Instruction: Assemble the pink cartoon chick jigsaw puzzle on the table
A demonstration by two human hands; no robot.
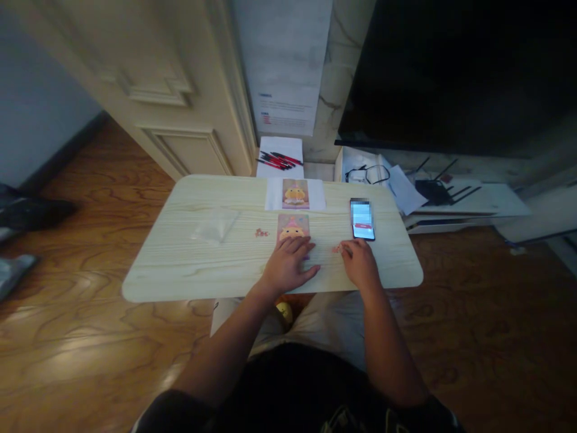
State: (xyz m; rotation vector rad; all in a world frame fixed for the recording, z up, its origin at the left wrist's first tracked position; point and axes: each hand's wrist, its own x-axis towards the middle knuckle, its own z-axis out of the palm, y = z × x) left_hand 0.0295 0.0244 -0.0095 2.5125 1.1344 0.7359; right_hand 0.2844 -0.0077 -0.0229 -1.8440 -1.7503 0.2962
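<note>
My left hand [291, 264] lies flat with its fingers spread over the lower part of a cartoon picture card [293, 225]; the card's bottom is mostly hidden. To the right, my right hand [359, 262] has its fingertips pressed together at a little group of small reddish pieces [336, 248]. Whether a piece is pinched in them is too small to tell. Left of the card sits another small pile of reddish pieces [261, 233]. Above the card, a white sheet [318, 195] bears a similar printed cartoon picture [296, 194].
A lit phone [362, 219] rests on the table [171, 264] beyond my right hand. At left lies a clear plastic bag [217, 225]. Behind the table are red and black pens [279, 160], a white box with cables [365, 168] and a black router [433, 192].
</note>
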